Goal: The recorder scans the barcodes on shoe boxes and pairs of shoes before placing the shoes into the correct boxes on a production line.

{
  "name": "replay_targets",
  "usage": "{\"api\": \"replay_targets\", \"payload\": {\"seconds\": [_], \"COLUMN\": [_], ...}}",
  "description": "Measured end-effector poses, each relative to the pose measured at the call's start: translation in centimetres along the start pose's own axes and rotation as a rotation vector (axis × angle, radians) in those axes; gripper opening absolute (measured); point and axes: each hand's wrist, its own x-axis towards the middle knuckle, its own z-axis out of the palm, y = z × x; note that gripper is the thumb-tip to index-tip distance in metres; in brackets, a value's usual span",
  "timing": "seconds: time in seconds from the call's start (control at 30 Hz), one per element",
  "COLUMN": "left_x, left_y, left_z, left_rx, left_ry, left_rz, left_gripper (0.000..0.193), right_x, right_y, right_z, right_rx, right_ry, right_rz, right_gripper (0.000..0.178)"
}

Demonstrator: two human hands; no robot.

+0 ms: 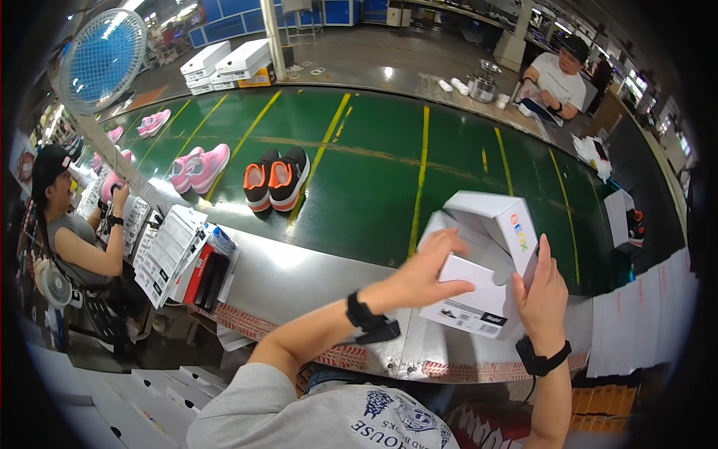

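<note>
A white shoebox (516, 238) with its lid raised tilts over the near side of the bench, between my hands. My right hand (542, 292) grips its right side, the fingers along the outer wall and the thumb near the edge. Above the box's left part is my left hand (428, 271), its thumb apart from the other fingers over the opening. Those fingers are slightly blurred, and I cannot tell how firmly they touch the cardboard. The visible part of the box's inside is bare white. A printed label (471, 318) shows on its near side.
Black-and-orange sneakers (277, 179) and pink sneakers (200, 168) stand on the green conveyor (374, 165). Papers (170, 251) lie on the left. White boxes (643, 314) stand at right. One co-worker (78, 232) handles a pink shoe; another (559, 82) works across the belt.
</note>
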Motion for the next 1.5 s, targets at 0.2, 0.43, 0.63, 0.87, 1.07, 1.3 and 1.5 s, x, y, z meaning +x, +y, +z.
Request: {"api": "replay_targets", "payload": {"seconds": [0.2,0.43,0.63,0.87,1.07,1.3,1.5], "left_x": [-2.5,-1.3,-1.1,-3.0,-6.9,-12.3,-7.7], "left_y": [-0.5,-10.0,-17.4,-18.3,-17.3,-24.0,-20.5], "left_z": [-7.5,-15.1,-17.5,-18.3,-23.7,-29.4,-25.8], "left_rx": [0.235,0.446,0.657,0.822,1.289,1.335,0.933], "left_ry": [-0.288,-0.165,-0.245,-0.059,0.045,-0.117,-0.220], "left_rz": [0.100,-0.073,-0.112,-0.191,-0.636,-0.728,-0.731], "left_gripper": [0.041,0.031,0.020,0.043,0.062,0.068,0.063], "right_x": [-5.6,-16.6,-20.4,-21.5,-17.2,-21.2,-11.1], "right_y": [1.7,-3.4,-7.6,-4.7,5.7,16.3,3.7], "right_z": [-0.5,5.7,8.8,4.6,0.9,6.2,2.1], "right_rx": [0.429,1.543,1.828,1.653,-0.100,-0.115,0.350], "right_ry": [-0.136,0.081,0.169,-0.426,0.024,-0.332,-0.285], "right_rz": [0.669,1.425,1.467,1.509,0.761,0.697,0.261], "right_gripper": [0.065,0.026,0.016,0.037,0.042,0.050,0.031]}}
